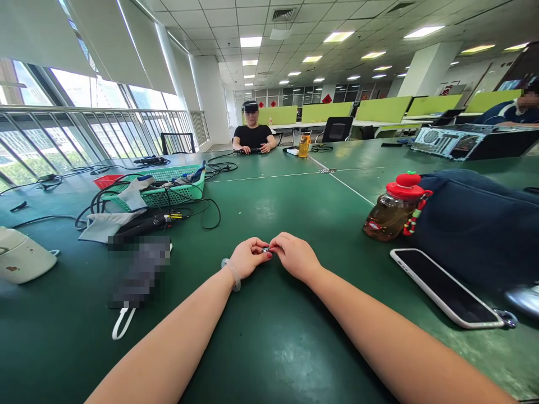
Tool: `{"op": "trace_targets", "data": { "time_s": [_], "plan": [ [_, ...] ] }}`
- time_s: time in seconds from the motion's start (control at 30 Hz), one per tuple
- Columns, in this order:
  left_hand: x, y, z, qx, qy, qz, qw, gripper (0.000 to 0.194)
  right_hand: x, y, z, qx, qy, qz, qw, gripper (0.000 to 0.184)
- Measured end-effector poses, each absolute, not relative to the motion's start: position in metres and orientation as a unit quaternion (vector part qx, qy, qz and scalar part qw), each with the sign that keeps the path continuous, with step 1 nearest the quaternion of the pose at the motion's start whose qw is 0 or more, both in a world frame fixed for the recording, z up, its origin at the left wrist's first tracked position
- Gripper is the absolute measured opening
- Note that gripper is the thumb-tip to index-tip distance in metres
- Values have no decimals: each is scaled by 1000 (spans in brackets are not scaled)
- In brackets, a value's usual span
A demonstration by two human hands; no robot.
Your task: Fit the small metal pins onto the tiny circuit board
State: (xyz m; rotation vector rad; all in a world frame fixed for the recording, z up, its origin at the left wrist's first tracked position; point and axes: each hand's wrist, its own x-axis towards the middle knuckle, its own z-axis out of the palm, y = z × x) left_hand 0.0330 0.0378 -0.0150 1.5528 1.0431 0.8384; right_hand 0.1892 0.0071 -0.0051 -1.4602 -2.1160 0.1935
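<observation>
In front of me on the green table [269, 342], my two hands meet close to the tabletop. My left hand [246, 261], with a pale bangle [233, 275] at its wrist, pinches a small dark, shiny piece [265, 250] between thumb and fingers. My right hand [296, 257] is closed too, its fingertips pressed against the right end of that same piece. The piece is tiny and mostly covered by fingers, so its kind does not show.
Left are a green basket [177, 193] with cables and gloves, a blurred dark pouch [141, 272] and a cream container [25, 255]. Right are a red-lidded bottle [389, 213], a phone [446, 289] and a dark bag [480, 224]. A person [252, 134] sits opposite.
</observation>
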Motion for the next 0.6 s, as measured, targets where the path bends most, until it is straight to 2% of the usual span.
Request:
{"op": "trace_targets", "data": {
  "time_s": [0.27,0.6],
  "plan": [
    [30,42,-21,627,417,378,538,33,193,11,-9,-537,-765,121,335,15],
    [28,42,-20,616,419,382,547,35,185,7,-10,-569,-761,116,289,17]
  ]
}}
